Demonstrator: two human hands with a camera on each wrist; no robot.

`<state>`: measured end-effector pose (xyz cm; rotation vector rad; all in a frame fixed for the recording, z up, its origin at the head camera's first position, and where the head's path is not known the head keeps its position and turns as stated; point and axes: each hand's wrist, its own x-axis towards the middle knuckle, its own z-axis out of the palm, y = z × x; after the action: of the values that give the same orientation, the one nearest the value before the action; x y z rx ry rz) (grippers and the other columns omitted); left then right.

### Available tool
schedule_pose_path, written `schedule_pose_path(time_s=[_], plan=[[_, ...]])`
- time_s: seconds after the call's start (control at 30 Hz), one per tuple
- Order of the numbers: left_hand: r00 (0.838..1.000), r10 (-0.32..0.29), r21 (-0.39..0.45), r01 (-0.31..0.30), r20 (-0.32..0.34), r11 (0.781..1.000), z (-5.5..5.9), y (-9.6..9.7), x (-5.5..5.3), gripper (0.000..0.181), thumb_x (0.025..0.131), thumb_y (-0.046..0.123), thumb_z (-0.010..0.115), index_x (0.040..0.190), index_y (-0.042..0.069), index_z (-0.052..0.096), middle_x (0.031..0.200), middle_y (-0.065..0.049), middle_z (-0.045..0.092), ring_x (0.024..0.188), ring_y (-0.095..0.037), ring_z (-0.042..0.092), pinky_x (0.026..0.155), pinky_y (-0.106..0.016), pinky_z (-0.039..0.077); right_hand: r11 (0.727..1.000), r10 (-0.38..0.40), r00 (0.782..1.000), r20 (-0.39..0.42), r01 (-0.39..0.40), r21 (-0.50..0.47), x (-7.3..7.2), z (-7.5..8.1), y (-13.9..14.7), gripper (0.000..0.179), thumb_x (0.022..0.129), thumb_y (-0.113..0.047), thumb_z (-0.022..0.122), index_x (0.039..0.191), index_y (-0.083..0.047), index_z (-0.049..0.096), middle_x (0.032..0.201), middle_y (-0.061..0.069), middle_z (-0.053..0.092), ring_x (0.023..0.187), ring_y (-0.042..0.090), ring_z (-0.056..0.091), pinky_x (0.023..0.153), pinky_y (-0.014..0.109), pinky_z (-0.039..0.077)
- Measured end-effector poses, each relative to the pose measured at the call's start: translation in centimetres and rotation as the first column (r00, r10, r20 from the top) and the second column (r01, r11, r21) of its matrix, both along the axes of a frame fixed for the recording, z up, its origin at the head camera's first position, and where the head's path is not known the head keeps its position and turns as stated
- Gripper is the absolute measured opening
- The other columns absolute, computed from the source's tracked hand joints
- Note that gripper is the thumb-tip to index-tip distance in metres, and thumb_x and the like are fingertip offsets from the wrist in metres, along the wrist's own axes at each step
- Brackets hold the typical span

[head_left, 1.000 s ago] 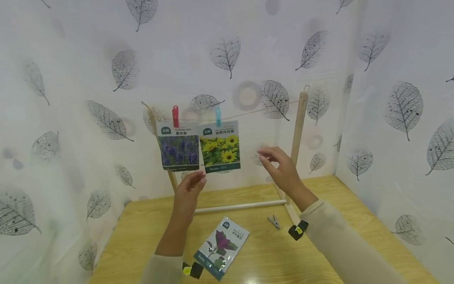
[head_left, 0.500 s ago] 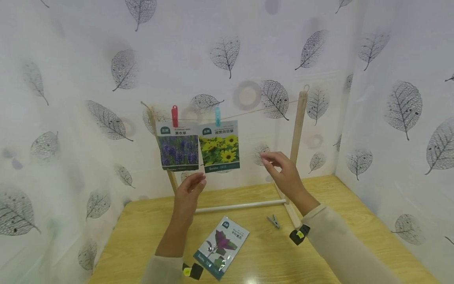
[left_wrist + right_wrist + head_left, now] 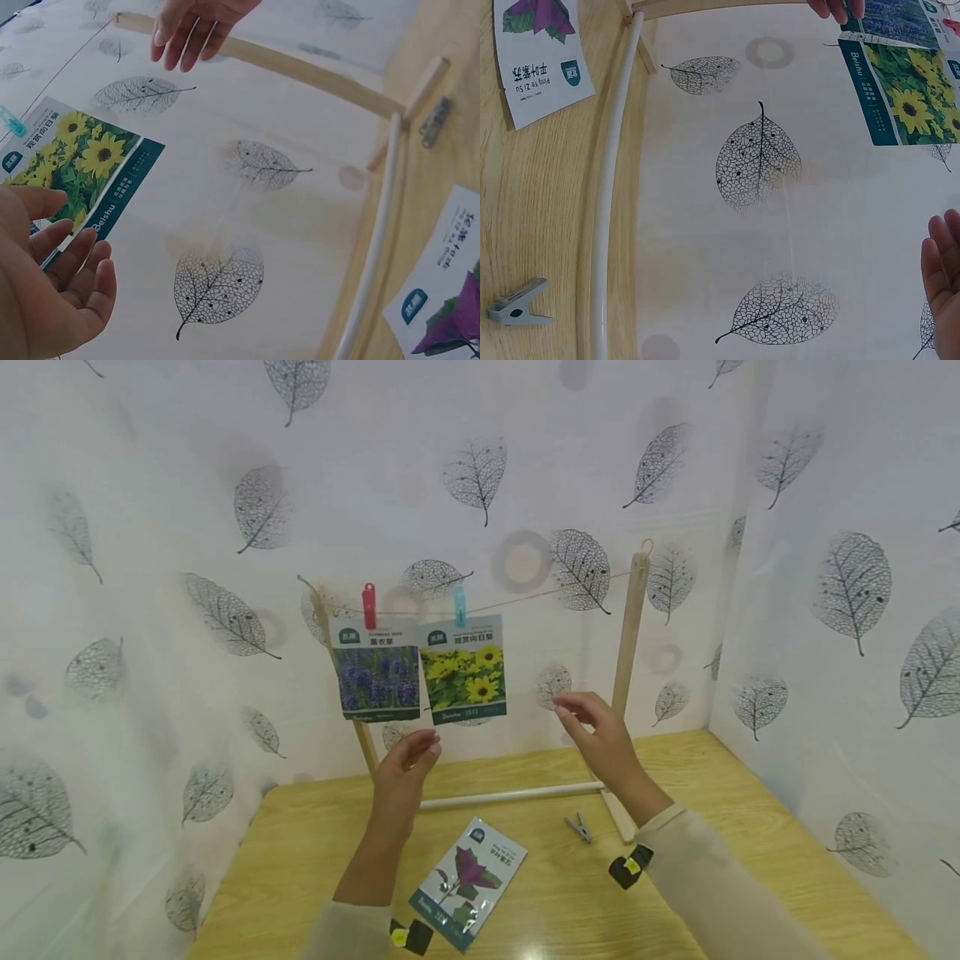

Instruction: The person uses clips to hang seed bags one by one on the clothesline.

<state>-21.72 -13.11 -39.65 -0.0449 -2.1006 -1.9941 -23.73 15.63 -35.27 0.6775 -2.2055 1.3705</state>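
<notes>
Two seed packets hang side by side from a thin cord (image 3: 540,597). A red clip (image 3: 369,607) pins the purple-flower packet (image 3: 378,681); a light blue clip (image 3: 460,608) pins the sunflower packet (image 3: 467,672). My left hand (image 3: 399,781) is just below their lower edges, its fingers loosely bent with nothing between them. In the left wrist view its fingers overlap the sunflower packet. To the right of the packets, my right hand (image 3: 603,739) is raised in the air, relaxed and holding nothing. A purple-leaf seed packet (image 3: 468,885) lies on the table with a grey clip (image 3: 578,828) beyond it.
Wooden posts (image 3: 632,635) carry the cord at both ends. A white rod (image 3: 517,795) joins the stand's feet low over the wooden table (image 3: 262,868). Behind stands a leaf-printed curtain (image 3: 510,460). Each wrist wears a small black camera (image 3: 632,866).
My right hand has sunk lower. My left hand has shifted slightly right and down. Both packets hang as before, and the things on the table have stayed put.
</notes>
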Motion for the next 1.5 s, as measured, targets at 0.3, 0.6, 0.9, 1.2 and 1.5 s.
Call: schedule_pose_path(time_s=[0.3, 0.6, 0.9, 1.2, 1.5], plan=[[1.0, -0.005, -0.002, 0.005, 0.014, 1.0, -0.5, -0.2, -0.2, 0.035, 0.093, 0.031, 0.064, 0.124, 0.016, 0.061, 0.126, 0.001, 0.061, 0.119, -0.014, 0.056, 0.105, -0.039, 0.046, 1.0, -0.031, 0.999, 0.014, 0.031, 0.001, -0.4, -1.5, 0.2, 0.025, 0.099, -0.013, 0.054, 0.121, -0.004, 0.062, 0.121, 0.011, 0.063, 0.106, 0.014, 0.058, 0.09, 0.013, 0.046], [1.0, 0.001, -0.019, -0.001, 0.029, 1.0, -1.1, -0.3, -0.2, 0.036, 0.092, 0.034, 0.065, 0.124, 0.018, 0.061, 0.126, 0.001, 0.061, 0.119, -0.014, 0.055, 0.105, -0.036, 0.047, 0.999, -0.046, 0.998, 0.047, 0.046, -0.009, -2.3, -4.9, 1.3, 0.025, 0.099, -0.024, 0.055, 0.122, -0.016, 0.062, 0.122, 0.006, 0.063, 0.104, 0.01, 0.058, 0.089, 0.015, 0.048], [0.999, 0.002, -0.031, 0.0, 0.041, 1.0, -1.6, -0.2, 0.0, 0.035, 0.092, 0.037, 0.064, 0.124, 0.022, 0.06, 0.125, 0.006, 0.061, 0.12, -0.013, 0.056, 0.105, -0.036, 0.047, 0.998, -0.046, 0.993, 0.111, 0.051, -0.04, -1.7, -6.0, 1.3, 0.027, 0.099, -0.027, 0.054, 0.121, -0.014, 0.063, 0.122, 0.002, 0.063, 0.106, 0.006, 0.058, 0.091, 0.016, 0.048], [0.999, 0.01, -0.025, -0.009, 0.053, 1.0, -2.4, -0.2, -0.1, 0.036, 0.092, 0.032, 0.065, 0.124, 0.017, 0.06, 0.126, 0.002, 0.063, 0.119, -0.016, 0.057, 0.104, -0.038, 0.047, 0.997, -0.06, 0.985, 0.165, 0.066, -0.032, -0.4, -6.3, 1.2, 0.027, 0.1, -0.02, 0.053, 0.123, -0.009, 0.061, 0.122, 0.008, 0.064, 0.106, 0.006, 0.058, 0.09, 0.015, 0.047], [0.999, 0.011, 0.008, -0.011, 0.04, 1.0, -2.5, 0.1, 0.2, 0.032, 0.093, 0.025, 0.065, 0.122, 0.013, 0.062, 0.125, -0.002, 0.063, 0.117, -0.017, 0.059, 0.103, -0.035, 0.048, 0.997, -0.044, 0.984, 0.172, 0.054, -0.057, -1.3, -8.2, 1.7, 0.028, 0.099, -0.035, 0.054, 0.121, -0.02, 0.062, 0.119, -0.005, 0.065, 0.105, 0.003, 0.059, 0.09, 0.017, 0.049]])
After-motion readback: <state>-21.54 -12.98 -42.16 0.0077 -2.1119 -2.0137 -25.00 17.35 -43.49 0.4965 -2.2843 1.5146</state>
